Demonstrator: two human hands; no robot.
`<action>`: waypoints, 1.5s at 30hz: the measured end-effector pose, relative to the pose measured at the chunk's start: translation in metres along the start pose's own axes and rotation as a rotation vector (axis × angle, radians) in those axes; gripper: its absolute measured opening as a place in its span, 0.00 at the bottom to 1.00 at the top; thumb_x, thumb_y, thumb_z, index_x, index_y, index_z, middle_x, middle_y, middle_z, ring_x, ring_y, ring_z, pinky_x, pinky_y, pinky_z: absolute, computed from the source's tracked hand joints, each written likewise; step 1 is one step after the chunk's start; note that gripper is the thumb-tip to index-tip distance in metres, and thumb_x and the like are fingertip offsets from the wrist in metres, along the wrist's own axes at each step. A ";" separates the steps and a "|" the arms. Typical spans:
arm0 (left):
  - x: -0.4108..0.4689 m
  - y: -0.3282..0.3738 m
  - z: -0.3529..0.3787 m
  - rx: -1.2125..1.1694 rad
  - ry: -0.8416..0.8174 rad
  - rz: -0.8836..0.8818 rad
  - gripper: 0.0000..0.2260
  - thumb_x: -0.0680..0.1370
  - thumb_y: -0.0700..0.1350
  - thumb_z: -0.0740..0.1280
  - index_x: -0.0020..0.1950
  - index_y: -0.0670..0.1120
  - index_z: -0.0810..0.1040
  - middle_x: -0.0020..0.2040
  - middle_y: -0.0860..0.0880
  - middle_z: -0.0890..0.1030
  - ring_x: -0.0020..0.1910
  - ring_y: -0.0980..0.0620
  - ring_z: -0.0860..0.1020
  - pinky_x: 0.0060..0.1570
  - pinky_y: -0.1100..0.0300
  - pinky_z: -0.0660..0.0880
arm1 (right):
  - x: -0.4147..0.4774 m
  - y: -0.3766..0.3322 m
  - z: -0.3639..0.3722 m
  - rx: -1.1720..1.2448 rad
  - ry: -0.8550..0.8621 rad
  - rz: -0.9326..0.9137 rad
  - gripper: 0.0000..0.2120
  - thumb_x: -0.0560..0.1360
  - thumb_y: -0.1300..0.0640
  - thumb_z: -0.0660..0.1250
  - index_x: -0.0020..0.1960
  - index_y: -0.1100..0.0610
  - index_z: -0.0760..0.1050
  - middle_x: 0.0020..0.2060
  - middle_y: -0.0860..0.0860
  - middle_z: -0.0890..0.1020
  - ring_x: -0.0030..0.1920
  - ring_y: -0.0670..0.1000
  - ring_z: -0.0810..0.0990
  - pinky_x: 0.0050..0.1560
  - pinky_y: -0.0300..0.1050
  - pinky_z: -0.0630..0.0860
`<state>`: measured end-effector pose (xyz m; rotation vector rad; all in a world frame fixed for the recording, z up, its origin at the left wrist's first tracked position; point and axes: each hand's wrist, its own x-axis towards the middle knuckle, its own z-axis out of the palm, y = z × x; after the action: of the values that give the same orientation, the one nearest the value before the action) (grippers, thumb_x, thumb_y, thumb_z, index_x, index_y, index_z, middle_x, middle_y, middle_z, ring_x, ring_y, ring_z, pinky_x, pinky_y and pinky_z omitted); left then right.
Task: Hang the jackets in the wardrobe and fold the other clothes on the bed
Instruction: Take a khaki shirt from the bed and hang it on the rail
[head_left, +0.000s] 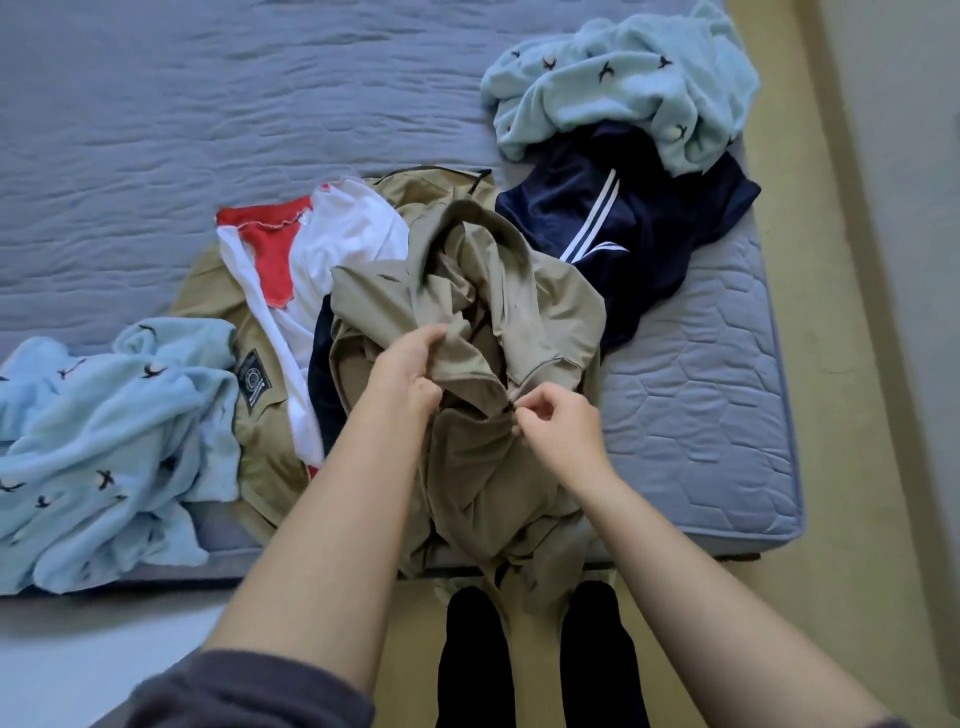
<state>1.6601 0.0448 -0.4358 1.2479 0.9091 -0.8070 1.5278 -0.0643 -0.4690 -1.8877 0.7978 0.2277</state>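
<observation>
Khaki jacket (498, 322) sits bunched at the bed's (727, 405) near edge, its hem spilling toward the floor. I grip a fold with my left hand (410, 369); my right hand (556, 421) pinches the zipper edge. Tugging could drag the red-and-white shirt (311, 249) off with it.

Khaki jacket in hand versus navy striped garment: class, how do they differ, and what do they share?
The khaki jacket is plain; the navy garment bears white stripes. The left hand and right hand grip the khaki jacket, which hangs over the bed edge; the navy garment lies untouched, partly under a light blue bird-print fleece. Both are crumpled.
</observation>
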 end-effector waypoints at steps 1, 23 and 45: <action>-0.008 -0.002 -0.005 -0.023 -0.016 -0.087 0.07 0.78 0.36 0.62 0.40 0.38 0.75 0.30 0.43 0.80 0.35 0.49 0.78 0.45 0.53 0.77 | -0.002 0.000 0.002 0.068 -0.017 0.100 0.08 0.71 0.63 0.65 0.38 0.52 0.77 0.33 0.49 0.83 0.38 0.48 0.83 0.43 0.42 0.79; -0.269 -0.080 -0.062 -0.600 -0.014 0.282 0.15 0.73 0.38 0.52 0.47 0.39 0.78 0.45 0.42 0.79 0.49 0.45 0.79 0.58 0.50 0.75 | -0.101 -0.078 -0.095 0.169 -0.448 0.167 0.12 0.74 0.49 0.68 0.36 0.54 0.73 0.22 0.46 0.77 0.22 0.43 0.75 0.21 0.34 0.67; -0.666 -0.391 -0.168 -1.242 0.424 1.189 0.17 0.73 0.52 0.65 0.30 0.44 0.82 0.34 0.45 0.83 0.35 0.47 0.83 0.36 0.54 0.79 | -0.547 -0.175 -0.158 0.672 -1.689 0.393 0.11 0.67 0.62 0.64 0.37 0.67 0.83 0.42 0.60 0.84 0.42 0.56 0.85 0.44 0.53 0.82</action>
<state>1.0028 0.1650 -0.0140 0.5767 0.5969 0.9146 1.1890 0.0737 0.0010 -0.4254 -0.0333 1.3483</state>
